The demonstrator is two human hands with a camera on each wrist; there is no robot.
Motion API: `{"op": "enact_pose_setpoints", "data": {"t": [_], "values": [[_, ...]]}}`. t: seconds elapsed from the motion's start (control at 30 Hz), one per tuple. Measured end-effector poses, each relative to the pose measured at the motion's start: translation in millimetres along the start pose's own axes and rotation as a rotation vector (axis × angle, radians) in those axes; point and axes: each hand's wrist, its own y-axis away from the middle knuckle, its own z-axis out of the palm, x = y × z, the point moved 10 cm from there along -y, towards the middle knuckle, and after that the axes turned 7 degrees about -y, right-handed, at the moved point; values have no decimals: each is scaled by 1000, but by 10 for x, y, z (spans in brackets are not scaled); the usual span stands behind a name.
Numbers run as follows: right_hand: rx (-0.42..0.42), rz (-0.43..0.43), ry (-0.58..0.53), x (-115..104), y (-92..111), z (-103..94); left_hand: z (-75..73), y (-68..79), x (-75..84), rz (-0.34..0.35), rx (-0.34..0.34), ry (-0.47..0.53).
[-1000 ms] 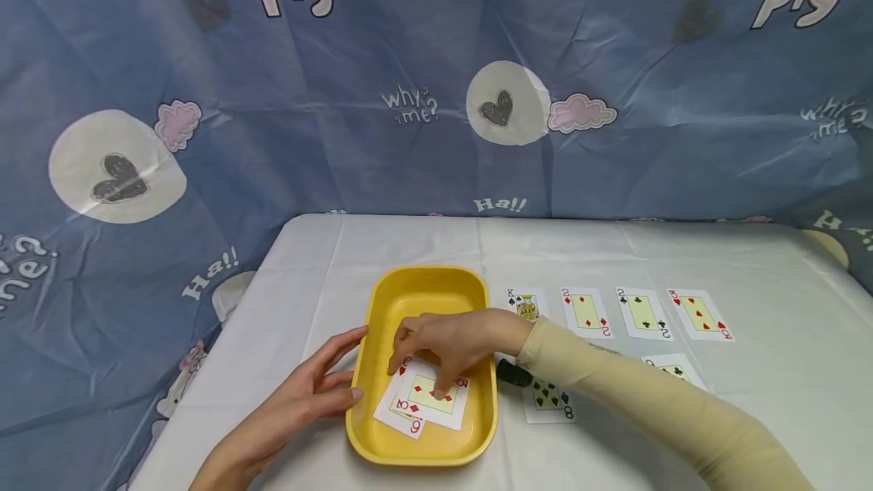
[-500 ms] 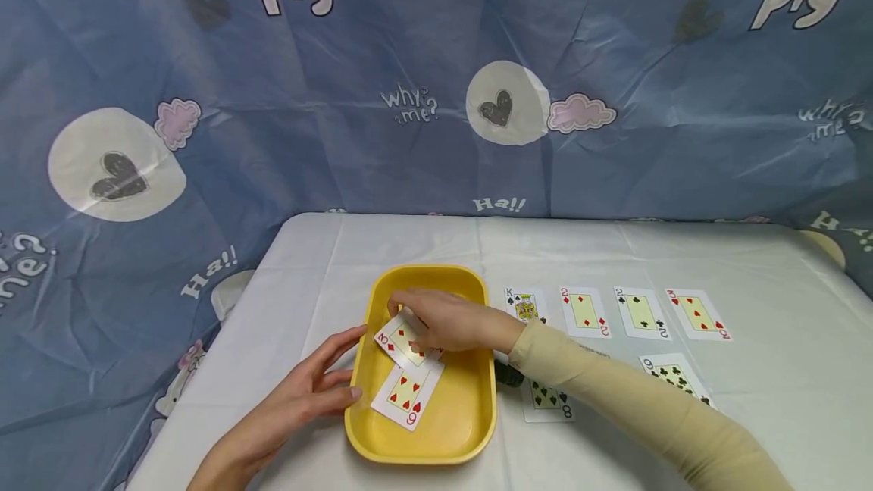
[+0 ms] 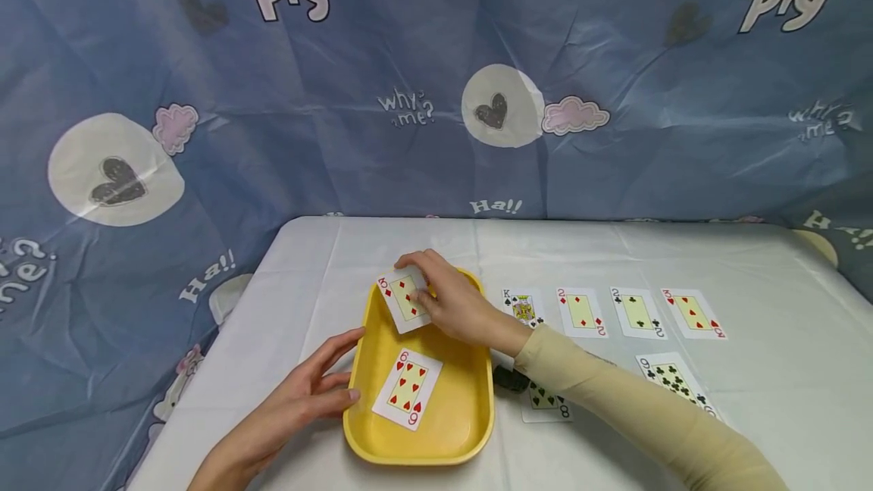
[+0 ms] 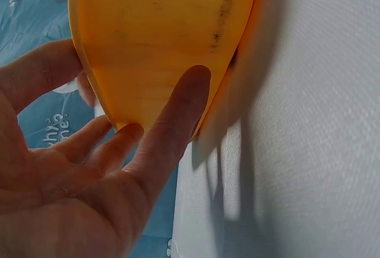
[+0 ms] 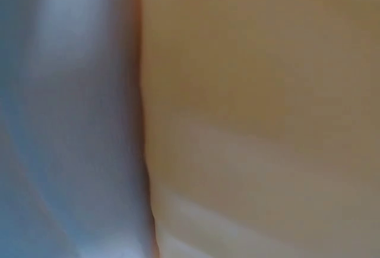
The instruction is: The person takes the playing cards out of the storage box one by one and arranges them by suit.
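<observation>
We're pinching a red-pipped diamonds playing card (image 3: 404, 297) with our right hand (image 3: 453, 301), thumb and fingers (image 3: 414, 261) clamped on its far right edge, holding it up over the far end of the yellow plastic tray (image 3: 361, 370). The card is facing up, its long axis tilting from far-left to near-right. Our left hand (image 3: 300, 400) is resting against the tray's left wall, fingers (image 4: 178, 112) straight and a bit apart, just touching it. A six of hearts card (image 3: 407, 389) is lying flat inside the tray, long axis running roughly front to back. The tray is sitting on the white-clothed worktop (image 3: 382, 241).
</observation>
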Motion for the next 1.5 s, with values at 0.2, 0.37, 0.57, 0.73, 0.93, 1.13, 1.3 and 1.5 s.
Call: {"op": "enact_pose_setpoints", "data": {"t": [0.2,0.37,0.57,0.73,0.93,1.13,1.3,1.5], "values": [[178,37,-228,40,30,-181,-19,-2,-15,-16,17,0],[210,76,-362,58,78,-239,-18,2,-7,-11,19,-2],[222,116,-541,67,170,-346,-15,-2,2,-9,15,-1],[256,140,-616,104,313,-535,-7,-3,9,0,3,4],[297,200,-590,185,554,-786,-9,-14,-5,-8,3,9],[316,266,-564,273,818,-1010,-14,-28,-28,-25,4,8],[318,281,-529,321,1031,-1192,-30,-37,-54,-50,9,4],[258,330,-513,385,1303,-1326,-39,-45,-77,-78,7,2]]}}
